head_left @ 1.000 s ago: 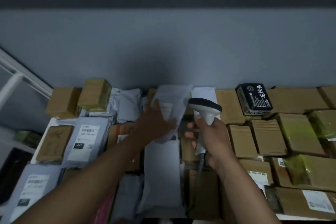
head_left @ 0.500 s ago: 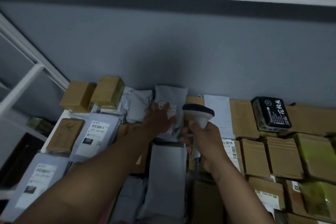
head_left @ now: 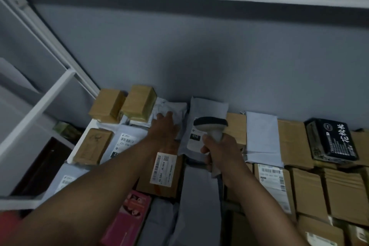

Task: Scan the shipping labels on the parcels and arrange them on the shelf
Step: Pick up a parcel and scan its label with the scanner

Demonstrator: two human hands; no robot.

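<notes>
Clenched round the scanner (head_left: 210,128), my right grip (head_left: 220,151) aims at the grey mailer (head_left: 207,110) propped against the shelf's back wall, while my left grip (head_left: 163,128), spread flat, should press the neighbouring white mailer (head_left: 171,109) flush.

The scene is dim and bluish, with low contrast. A soft dark shadow spreads on the wall (head_left: 199,62) at centre frame. The brightest band is the white strip along the top edge. Slight motion blur softens everything; label print is barely legible. Straight lines at left bow from wide-angle distortion.
</notes>
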